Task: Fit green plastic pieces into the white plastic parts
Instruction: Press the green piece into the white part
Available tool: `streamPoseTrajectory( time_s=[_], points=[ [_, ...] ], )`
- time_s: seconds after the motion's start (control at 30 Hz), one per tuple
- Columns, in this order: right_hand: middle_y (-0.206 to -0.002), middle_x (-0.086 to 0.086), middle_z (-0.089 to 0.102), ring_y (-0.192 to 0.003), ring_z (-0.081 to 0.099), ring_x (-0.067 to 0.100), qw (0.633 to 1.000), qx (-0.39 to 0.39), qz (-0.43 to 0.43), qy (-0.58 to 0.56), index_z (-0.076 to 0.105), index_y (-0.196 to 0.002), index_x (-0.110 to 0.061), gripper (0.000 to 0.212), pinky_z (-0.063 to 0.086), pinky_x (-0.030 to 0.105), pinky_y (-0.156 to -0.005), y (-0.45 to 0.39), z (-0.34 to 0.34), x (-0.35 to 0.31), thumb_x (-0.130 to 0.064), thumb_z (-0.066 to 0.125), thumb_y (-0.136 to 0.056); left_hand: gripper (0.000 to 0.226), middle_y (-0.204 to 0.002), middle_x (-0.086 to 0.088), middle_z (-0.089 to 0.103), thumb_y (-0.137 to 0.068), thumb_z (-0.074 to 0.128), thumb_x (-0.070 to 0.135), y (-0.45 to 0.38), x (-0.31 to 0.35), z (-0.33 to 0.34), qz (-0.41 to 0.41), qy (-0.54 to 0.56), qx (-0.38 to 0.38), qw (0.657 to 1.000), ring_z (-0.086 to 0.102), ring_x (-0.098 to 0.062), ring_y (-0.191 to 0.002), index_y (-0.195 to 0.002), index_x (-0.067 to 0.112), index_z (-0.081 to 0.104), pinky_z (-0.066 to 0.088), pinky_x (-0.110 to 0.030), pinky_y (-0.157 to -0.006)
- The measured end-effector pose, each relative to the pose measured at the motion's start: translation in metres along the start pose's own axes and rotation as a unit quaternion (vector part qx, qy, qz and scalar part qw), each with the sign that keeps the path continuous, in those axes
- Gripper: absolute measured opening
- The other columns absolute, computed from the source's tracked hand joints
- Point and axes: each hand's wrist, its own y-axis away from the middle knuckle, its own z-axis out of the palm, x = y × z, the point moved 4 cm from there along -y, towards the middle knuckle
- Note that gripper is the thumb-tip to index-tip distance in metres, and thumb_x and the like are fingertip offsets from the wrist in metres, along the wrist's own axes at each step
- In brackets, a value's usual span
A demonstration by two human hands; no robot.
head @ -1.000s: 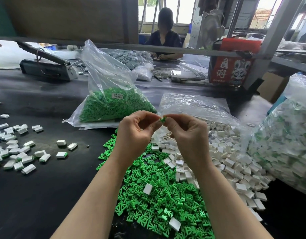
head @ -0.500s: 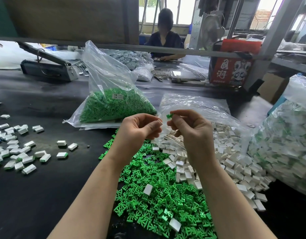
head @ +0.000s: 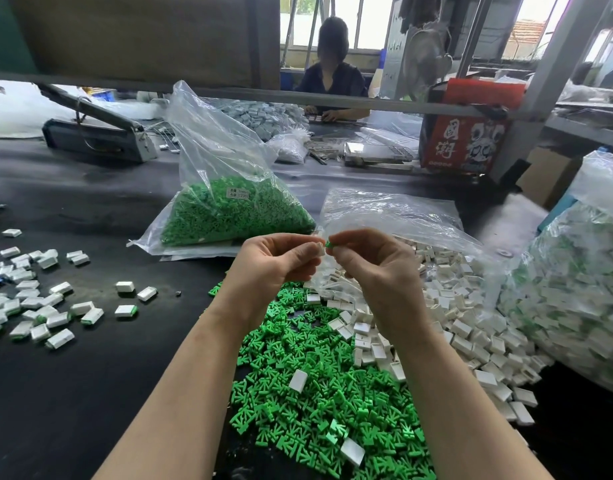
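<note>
My left hand (head: 275,259) pinches a small white plastic part (head: 319,250) at its fingertips. My right hand (head: 374,263) pinches a green plastic piece (head: 329,243) right beside the white part, the two almost touching. Both hands are raised above the table. Below them lies a heap of loose green pieces (head: 319,382). A pile of white parts (head: 447,306) spreads to its right, spilling from a clear bag.
A clear bag of green pieces (head: 229,213) stands behind the hands. Assembled white-and-green parts (head: 38,306) are scattered on the black table at left. A big bag of assembled parts (head: 575,292) fills the right. A person sits across the table beyond a metal rail.
The hands parted briefly half a second ago and have come together again; the green piece is now level with the white part's end.
</note>
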Motion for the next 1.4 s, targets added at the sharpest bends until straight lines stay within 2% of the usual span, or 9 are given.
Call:
streamPoseTrajectory(
  time_s=[0.1, 0.3, 0.57, 0.63, 0.83, 1.03, 1.3, 1.4],
  points=[
    [-0.089, 0.009, 0.074, -0.084, 0.071, 0.025, 0.998, -0.003, -0.002, 0.056, 0.072, -0.092, -0.010, 0.017, 0.059, 0.032, -0.079, 0.001, 0.001, 0.003, 0.005, 0.068, -0.085, 0.015, -0.077, -0.008, 0.074, -0.072, 0.074, 0.021, 0.000, -0.004, -0.001, -0.002, -0.013, 0.008, 1.000, 0.067, -0.012, -0.068, -0.084, 0.014, 0.079, 0.055, -0.020, -0.063],
    [-0.085, 0.008, 0.072, -0.079, 0.070, 0.023, 0.991, 0.005, 0.012, 0.131, 0.070, -0.093, -0.005, 0.013, 0.060, 0.036, -0.078, 0.002, -0.001, 0.010, 0.003, 0.072, -0.083, 0.017, -0.082, -0.008, 0.076, -0.073, 0.075, 0.024, -0.002, -0.012, -0.004, -0.003, -0.038, 0.010, 0.999, 0.069, -0.012, -0.072, -0.087, 0.015, 0.080, 0.053, -0.018, -0.064],
    [-0.080, 0.012, 0.072, -0.069, 0.064, 0.020, 0.993, 0.036, 0.053, 0.099, 0.072, -0.088, -0.007, 0.010, 0.057, 0.042, -0.066, 0.002, -0.004, 0.016, 0.002, 0.071, -0.083, 0.015, -0.085, -0.010, 0.076, -0.075, 0.073, 0.024, -0.002, -0.014, -0.004, 0.016, -0.062, 0.006, 0.998, 0.069, -0.015, -0.077, -0.087, 0.018, 0.080, 0.053, -0.018, -0.067],
    [-0.080, 0.012, 0.072, -0.068, 0.063, 0.019, 0.994, 0.040, 0.052, 0.091, 0.072, -0.088, -0.007, 0.010, 0.056, 0.040, -0.066, 0.002, -0.004, 0.015, 0.003, 0.071, -0.083, 0.016, -0.085, -0.009, 0.077, -0.075, 0.073, 0.024, -0.002, -0.014, -0.003, 0.020, -0.064, 0.005, 0.998, 0.070, -0.014, -0.078, -0.088, 0.018, 0.079, 0.053, -0.018, -0.068],
    [-0.079, 0.003, 0.073, -0.068, 0.066, 0.009, 0.997, 0.038, 0.048, 0.054, 0.073, -0.088, -0.009, 0.011, 0.054, 0.020, -0.063, 0.001, -0.004, 0.012, 0.000, 0.072, -0.084, 0.018, -0.086, -0.006, 0.077, -0.073, 0.074, 0.025, -0.002, -0.012, 0.000, 0.036, -0.067, 0.008, 0.997, 0.071, -0.013, -0.077, -0.089, 0.019, 0.078, 0.054, -0.019, -0.070],
    [-0.086, 0.006, 0.074, -0.080, 0.071, 0.020, 0.991, 0.048, 0.026, 0.118, 0.072, -0.096, -0.009, 0.012, 0.060, 0.035, -0.077, 0.001, -0.004, 0.011, -0.007, 0.075, -0.084, 0.022, -0.087, -0.005, 0.077, -0.074, 0.075, 0.024, -0.002, -0.010, -0.001, 0.051, -0.074, 0.017, 0.996, 0.072, -0.014, -0.076, -0.095, 0.016, 0.076, 0.054, -0.019, -0.070],
    [-0.079, 0.002, 0.074, -0.073, 0.071, 0.017, 0.987, 0.026, -0.004, 0.161, 0.075, -0.087, -0.009, 0.007, 0.060, 0.029, -0.072, 0.000, -0.002, 0.007, -0.006, 0.077, -0.081, 0.009, -0.080, -0.001, 0.077, -0.083, 0.073, 0.012, -0.001, -0.006, -0.001, 0.080, -0.127, 0.019, 0.989, 0.070, -0.010, -0.071, -0.091, 0.016, 0.075, 0.054, -0.017, -0.068],
    [-0.077, 0.003, 0.074, -0.072, 0.071, 0.018, 0.987, 0.019, -0.005, 0.158, 0.075, -0.085, -0.010, 0.008, 0.060, 0.028, -0.071, -0.001, -0.002, 0.005, -0.005, 0.078, -0.080, 0.010, -0.081, 0.000, 0.076, -0.082, 0.073, 0.017, -0.001, -0.006, 0.000, 0.089, -0.151, 0.010, 0.984, 0.070, -0.011, -0.073, -0.091, 0.019, 0.075, 0.054, -0.018, -0.069]
  ],
)
